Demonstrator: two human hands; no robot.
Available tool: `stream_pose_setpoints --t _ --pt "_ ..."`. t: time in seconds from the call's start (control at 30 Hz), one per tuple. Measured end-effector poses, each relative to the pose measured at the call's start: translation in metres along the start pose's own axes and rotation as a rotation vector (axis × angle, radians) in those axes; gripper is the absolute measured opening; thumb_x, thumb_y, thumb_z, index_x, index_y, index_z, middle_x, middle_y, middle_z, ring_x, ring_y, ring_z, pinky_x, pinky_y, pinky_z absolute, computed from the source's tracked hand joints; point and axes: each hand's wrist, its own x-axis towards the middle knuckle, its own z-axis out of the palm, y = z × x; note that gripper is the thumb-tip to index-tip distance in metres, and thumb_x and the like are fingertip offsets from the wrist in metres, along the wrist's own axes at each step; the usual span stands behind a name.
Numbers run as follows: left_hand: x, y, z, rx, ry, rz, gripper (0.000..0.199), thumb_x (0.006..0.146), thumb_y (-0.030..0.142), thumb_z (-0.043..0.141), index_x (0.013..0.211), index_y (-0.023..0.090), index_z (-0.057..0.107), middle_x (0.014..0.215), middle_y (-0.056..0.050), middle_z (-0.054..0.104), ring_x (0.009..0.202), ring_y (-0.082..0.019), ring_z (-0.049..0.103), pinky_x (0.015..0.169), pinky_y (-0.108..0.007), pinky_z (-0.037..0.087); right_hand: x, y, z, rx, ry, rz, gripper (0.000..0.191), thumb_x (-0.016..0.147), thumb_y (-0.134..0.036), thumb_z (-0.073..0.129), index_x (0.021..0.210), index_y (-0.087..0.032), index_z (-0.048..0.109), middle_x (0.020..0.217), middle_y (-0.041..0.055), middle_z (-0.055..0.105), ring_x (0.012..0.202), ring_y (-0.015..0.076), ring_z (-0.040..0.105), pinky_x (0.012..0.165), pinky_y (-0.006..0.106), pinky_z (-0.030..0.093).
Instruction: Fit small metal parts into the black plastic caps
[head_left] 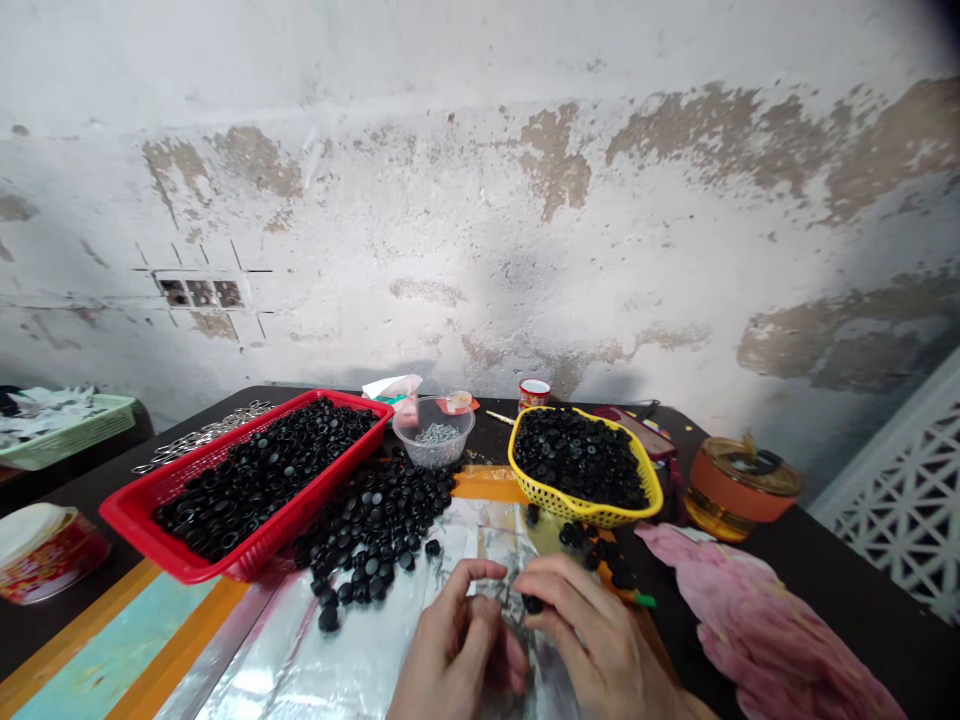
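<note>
Two hands [525,640], one black piece [532,604], two baskets [259,480]

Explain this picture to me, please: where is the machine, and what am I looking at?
There is no robot here. A person works with two bare hands, and a camera worn on the head took this one picture, looking forward and down.

On the dark table are a red basket and a yellow basket, both full of small black pieces. More loose black pieces lie between them, near a clear bowl of tiny silvery bits. A pink cloth lies on the right.

The right hand pinches one black piece. I cannot tell whether the left hand holds anything.
</note>
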Motion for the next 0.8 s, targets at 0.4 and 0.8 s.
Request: stream_pose_setpoints --t 0.4,0.8 --pt "-0.002 0.006 0.005 0.001 0.053 0.005 0.038 0.09 0.048 0.049 0.112 0.017 0.043 0.06 0.001 0.063 0.051 -0.013 0.057 0.053 -0.024 0.04 -0.002 -0.003 -0.001 -0.01 0.02 0.008 0.018 0.093 -0.012 0.045 0.103 -0.019 0.059 0.092 0.0059 0.065 0.086 0.0187 0.065 0.075 0.028 0.053" --pt "-0.019 0.037 0.003 0.157 0.079 0.246 0.042 0.089 0.048 0.053 0.118 0.018 0.05 0.071 -0.002 0.065 0.064 -0.016 0.061 0.064 -0.028 0.046 -0.005 0.004 -0.004 -0.052 0.001 -0.012 0.017 0.093 -0.013 0.043 0.098 -0.02 0.058 0.086 0.0056 0.065 0.08 0.0191 0.066 0.069 0.029 0.054"
